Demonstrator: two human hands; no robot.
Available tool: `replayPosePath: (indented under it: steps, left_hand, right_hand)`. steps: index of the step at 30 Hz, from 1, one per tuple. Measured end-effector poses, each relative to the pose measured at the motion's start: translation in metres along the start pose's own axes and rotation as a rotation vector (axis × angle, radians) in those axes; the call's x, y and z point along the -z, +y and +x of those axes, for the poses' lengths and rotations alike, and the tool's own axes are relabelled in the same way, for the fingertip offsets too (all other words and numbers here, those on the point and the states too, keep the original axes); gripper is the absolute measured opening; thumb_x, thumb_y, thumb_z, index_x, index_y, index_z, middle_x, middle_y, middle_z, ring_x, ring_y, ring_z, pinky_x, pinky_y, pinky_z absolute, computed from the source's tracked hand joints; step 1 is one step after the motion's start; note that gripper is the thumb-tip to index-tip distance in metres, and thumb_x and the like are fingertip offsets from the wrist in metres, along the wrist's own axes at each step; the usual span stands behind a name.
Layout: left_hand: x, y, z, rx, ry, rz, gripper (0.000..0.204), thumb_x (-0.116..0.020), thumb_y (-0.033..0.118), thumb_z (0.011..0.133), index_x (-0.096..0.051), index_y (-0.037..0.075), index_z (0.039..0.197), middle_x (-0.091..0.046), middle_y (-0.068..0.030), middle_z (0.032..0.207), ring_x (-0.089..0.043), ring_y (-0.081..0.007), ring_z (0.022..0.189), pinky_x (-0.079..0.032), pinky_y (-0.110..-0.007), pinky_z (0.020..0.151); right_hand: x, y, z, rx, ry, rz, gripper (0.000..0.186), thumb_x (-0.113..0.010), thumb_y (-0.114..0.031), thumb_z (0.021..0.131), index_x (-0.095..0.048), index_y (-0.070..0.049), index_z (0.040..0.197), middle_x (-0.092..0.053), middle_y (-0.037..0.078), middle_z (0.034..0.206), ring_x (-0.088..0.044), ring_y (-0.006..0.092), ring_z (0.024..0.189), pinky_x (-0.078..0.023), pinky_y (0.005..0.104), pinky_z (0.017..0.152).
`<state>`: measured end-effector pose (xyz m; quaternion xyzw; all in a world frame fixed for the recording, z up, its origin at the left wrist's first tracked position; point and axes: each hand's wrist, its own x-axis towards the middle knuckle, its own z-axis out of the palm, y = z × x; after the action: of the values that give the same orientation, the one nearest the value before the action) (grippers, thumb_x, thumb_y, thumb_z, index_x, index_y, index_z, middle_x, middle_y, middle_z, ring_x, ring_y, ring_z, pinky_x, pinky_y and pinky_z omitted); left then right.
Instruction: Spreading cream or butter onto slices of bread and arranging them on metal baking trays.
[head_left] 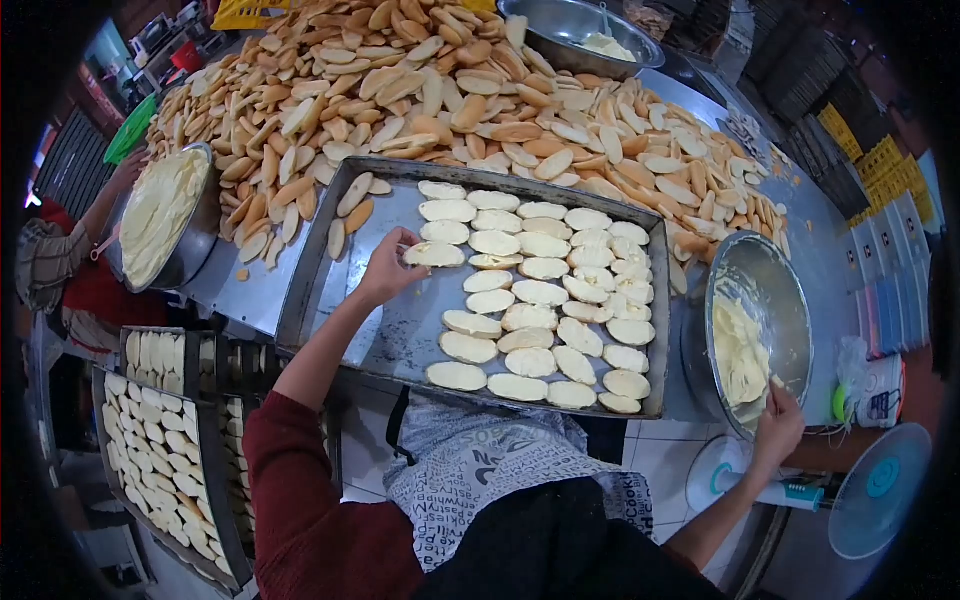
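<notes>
My left hand (390, 265) pinches a cream-topped oval bread slice (434, 254) over the left part of a large metal tray (661, 300). Rows of coated slices (540, 293) fill much of the tray's middle and right, and a few plain slices (356, 205) lie at its upper left. My right hand (778, 425) grips the handle of a spreading tool (778, 382) at the near rim of a steel bowl (785, 290) holding pale cream (740, 345); the tool's working end is hard to make out.
A large heap of sliced bread (440, 75) covers the table's back. Two more cream bowls (160, 230) (585, 30) stand left and behind. A co-worker's arm (85, 240) is at the left. Loaded trays (165, 470) are stacked lower left. A fan (875, 480) stands lower right.
</notes>
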<state>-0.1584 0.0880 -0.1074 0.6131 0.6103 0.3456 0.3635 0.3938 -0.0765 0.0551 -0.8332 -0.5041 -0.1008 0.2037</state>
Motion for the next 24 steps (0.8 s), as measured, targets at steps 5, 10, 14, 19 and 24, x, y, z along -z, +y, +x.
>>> replayPosePath:
  steps: [5,10,14,19,24]
  left_hand:
    - [-0.010,-0.007,0.002,-0.150,0.085,0.206,0.053,-0.078,0.008,0.063,-0.051,0.005,0.109,-0.053,-0.0121,0.099,-0.054,-0.0232,0.093,-0.048,-0.033,0.079]
    - [0.003,0.003,-0.021,-0.240,0.231,0.310,0.053,-0.076,0.009,0.066,-0.051,0.005,0.113,-0.052,-0.0163,0.102,-0.051,-0.0326,0.101,-0.044,-0.039,0.089]
    - [0.053,-0.001,-0.051,-0.131,0.619,0.649,0.047,-0.066,0.010,0.076,-0.048,0.002,0.119,-0.053,-0.0201,0.114,-0.050,-0.0377,0.106,-0.041,-0.045,0.091]
    - [0.113,-0.060,-0.100,0.392,0.574,0.898,0.031,-0.052,0.025,0.092,-0.050,0.001,0.110,-0.060,-0.0249,0.103,-0.058,-0.0417,0.096,-0.046,-0.050,0.079]
    - [0.104,-0.061,-0.113,0.217,0.461,0.806,0.025,-0.044,0.025,0.097,-0.050,0.001,0.101,-0.063,-0.0249,0.081,-0.061,-0.0444,0.079,-0.047,-0.053,0.069]
  right_hand:
    - [0.012,0.012,0.002,-0.124,-0.212,-0.326,0.019,-0.068,-0.010,0.075,-0.074,-0.014,0.093,-0.069,0.010,0.093,-0.066,0.0294,0.083,-0.050,0.0424,0.073]
    - [0.003,-0.007,0.012,0.238,-0.212,-0.368,0.012,-0.066,-0.016,0.079,-0.073,-0.008,0.085,-0.062,0.012,0.108,-0.053,0.0318,0.108,-0.040,0.0382,0.091]
    - [-0.003,-0.068,0.040,0.459,-0.031,0.057,0.022,-0.059,-0.017,0.088,-0.066,0.002,0.097,-0.057,0.018,0.115,-0.052,0.0347,0.108,-0.040,0.0394,0.094]
    - [-0.075,-0.151,0.086,0.729,-0.111,0.359,0.023,-0.055,-0.019,0.091,-0.063,0.003,0.093,-0.058,0.019,0.106,-0.053,0.0358,0.104,-0.042,0.0414,0.090]
    - [-0.126,-0.183,0.084,0.724,-0.344,0.343,0.025,-0.055,-0.023,0.091,-0.062,0.001,0.096,-0.057,0.018,0.107,-0.054,0.0343,0.104,-0.042,0.0425,0.090]
